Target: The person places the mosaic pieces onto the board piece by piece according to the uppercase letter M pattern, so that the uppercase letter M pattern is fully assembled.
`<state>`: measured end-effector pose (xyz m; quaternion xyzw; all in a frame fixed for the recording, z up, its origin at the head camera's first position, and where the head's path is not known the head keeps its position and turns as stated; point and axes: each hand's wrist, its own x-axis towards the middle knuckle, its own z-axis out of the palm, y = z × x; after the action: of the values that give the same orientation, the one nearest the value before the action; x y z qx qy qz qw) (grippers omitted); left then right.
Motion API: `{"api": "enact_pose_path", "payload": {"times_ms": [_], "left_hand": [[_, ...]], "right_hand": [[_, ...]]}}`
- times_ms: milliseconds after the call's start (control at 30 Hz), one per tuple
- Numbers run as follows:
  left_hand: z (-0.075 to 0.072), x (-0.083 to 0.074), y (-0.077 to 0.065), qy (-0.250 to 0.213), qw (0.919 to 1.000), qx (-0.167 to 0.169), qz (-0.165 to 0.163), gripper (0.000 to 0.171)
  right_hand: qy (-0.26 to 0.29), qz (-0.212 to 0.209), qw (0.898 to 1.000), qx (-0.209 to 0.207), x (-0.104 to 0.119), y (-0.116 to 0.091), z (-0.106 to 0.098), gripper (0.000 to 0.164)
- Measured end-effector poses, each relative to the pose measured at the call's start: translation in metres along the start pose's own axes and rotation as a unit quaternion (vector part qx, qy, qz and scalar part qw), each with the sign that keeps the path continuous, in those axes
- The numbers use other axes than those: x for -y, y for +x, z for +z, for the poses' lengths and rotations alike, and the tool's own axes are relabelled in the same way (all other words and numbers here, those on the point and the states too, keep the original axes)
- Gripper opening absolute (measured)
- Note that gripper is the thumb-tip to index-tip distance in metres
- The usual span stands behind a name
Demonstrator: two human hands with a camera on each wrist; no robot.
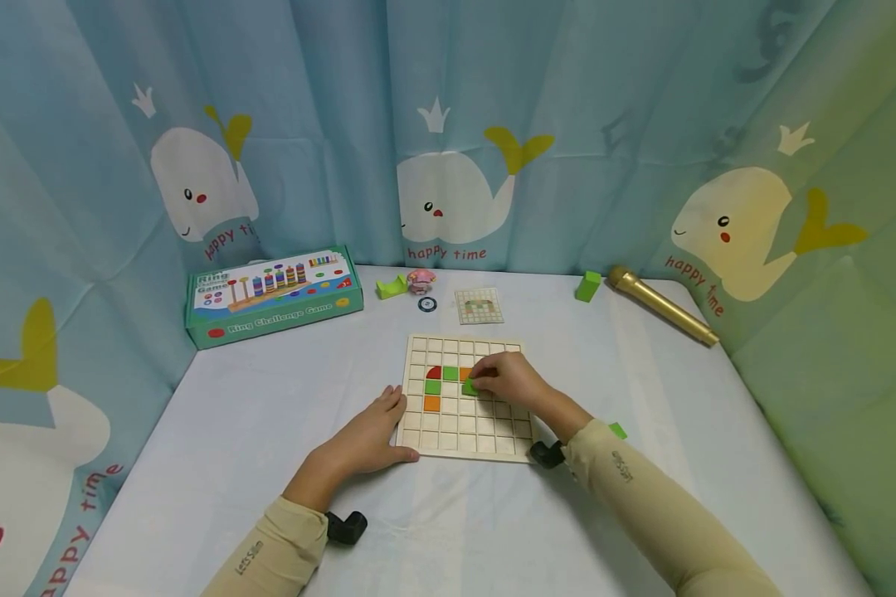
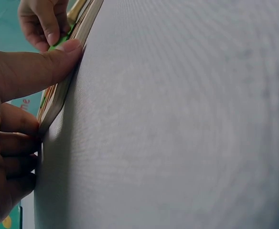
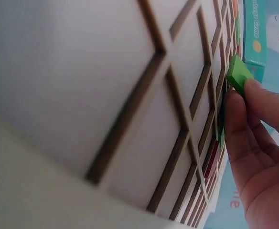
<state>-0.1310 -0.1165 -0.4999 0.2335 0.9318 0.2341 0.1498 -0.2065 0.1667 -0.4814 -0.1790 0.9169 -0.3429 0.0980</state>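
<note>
A light wooden grid board (image 1: 448, 444) lies on the white table. My left hand (image 1: 373, 435) rests at its lower left corner, fingers along the left side and thumb stretched against the front edge. Between thumb and fingertips, my right hand (image 1: 513, 381) pinches a green square tile (image 3: 237, 74), tilted above the grid in the right wrist view. On the board sit a red rounded tile (image 1: 435, 373), two green tiles (image 1: 450, 374) and an orange tile (image 1: 432, 404). Another orange tile (image 1: 465, 374) shows partly beside the right fingertips, which hide nearby cells.
Behind the board lies a small pattern card (image 1: 479, 306). Further back are a green game box (image 1: 291, 319), a pink figurine (image 1: 421, 281), a round token (image 1: 427, 304), green blocks (image 1: 587, 286) and a gold microphone (image 1: 660, 307). A green piece (image 1: 617, 430) lies beside the right sleeve.
</note>
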Motion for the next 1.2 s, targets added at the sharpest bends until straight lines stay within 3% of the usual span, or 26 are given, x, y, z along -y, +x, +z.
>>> {"api": "enact_pose_path", "payload": {"times_ms": [367,800,1200], "left_hand": [[-0.002,0.000,-0.001,0.000,1.0000,0.003,-0.003,0.101],[-0.001,0.000,0.000,0.002,1.0000,0.005,-0.002,0.101],[0.000,-0.001,0.000,0.001,1.0000,0.004,-0.001,0.100]], "right_hand": [[-0.023,-0.003,0.999,0.024,0.010,0.002,0.005,0.007],[-0.054,-0.015,0.998,0.013,0.011,0.001,0.009,0.006],[-0.042,-0.012,0.999,0.000,0.005,-0.011,-0.005,0.009]]}}
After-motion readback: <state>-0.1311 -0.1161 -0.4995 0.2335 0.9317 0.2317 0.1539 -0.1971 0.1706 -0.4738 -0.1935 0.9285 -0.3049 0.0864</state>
